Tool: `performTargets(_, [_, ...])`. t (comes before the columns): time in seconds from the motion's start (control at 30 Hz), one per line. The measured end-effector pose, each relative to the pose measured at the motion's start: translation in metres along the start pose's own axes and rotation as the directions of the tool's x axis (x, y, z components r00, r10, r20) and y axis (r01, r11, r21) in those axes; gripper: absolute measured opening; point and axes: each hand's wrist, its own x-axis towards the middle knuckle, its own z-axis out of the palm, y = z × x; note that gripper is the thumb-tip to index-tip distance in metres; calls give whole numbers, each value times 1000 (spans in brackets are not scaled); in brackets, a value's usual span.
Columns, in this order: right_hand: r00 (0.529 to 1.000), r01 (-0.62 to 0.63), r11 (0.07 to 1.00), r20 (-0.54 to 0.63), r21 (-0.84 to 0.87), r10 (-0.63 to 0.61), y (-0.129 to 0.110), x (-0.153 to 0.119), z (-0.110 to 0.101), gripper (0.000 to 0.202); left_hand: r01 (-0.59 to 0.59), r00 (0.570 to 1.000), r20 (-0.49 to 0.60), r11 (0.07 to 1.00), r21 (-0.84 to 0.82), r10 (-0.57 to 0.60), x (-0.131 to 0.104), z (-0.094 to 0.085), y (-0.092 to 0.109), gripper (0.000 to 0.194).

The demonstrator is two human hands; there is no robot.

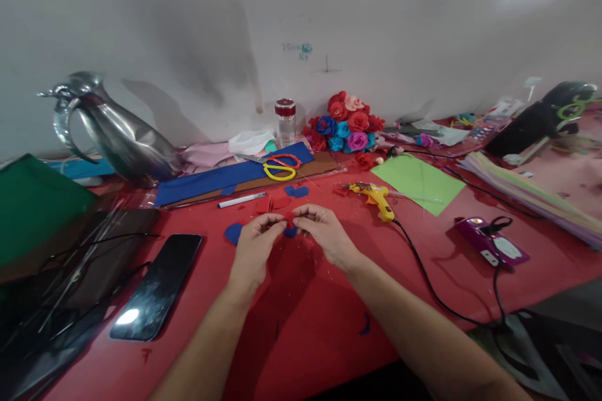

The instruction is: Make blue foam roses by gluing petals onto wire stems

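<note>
Both hands meet over the red table (pixel 329 313), pinching a small red piece (pixel 289 219) between them. My left hand (pixel 256 247) holds its left side with thumb and fingertips, and my right hand (pixel 324 232) grips its right side. A blue petal-shaped piece (pixel 233 234) lies just left of my left hand. Red cut pieces (pixel 281 202) rest behind the fingertips, with small blue pieces (pixel 296 191) a little farther back. A white marker (pixel 241 200) lies behind my left hand. To the right of my right hand is a yellow glue gun (pixel 377 198) with a black cord.
Scissors (pixel 282 169) with yellow and red handles lie on blue sheets (pixel 202 183). Paper roses (pixel 348 125) and a lidded jar (pixel 285 122) stand behind. A phone (pixel 157 288) and metal jug (pixel 122 131) are left; green paper (pixel 418 182) and a purple power strip (pixel 491 243) are right.
</note>
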Motion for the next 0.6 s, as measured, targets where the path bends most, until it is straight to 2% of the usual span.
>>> performTargets(0.17, [1000, 6, 999, 6, -44, -5, -1, 0, -1, 12, 69, 998, 11, 997, -39, -69, 2, 0, 1, 18])
performTargets(0.37, [1000, 2, 999, 25, -44, -1, -2, 0, 1, 12, 30, 999, 15, 999, -24, -29, 1, 1, 1, 21])
performTargets(0.6, [998, -11, 998, 59, -56, 14, -4, -3, 2, 10, 151, 987, 78, 981, -125, -142, 9, -4, -4, 24])
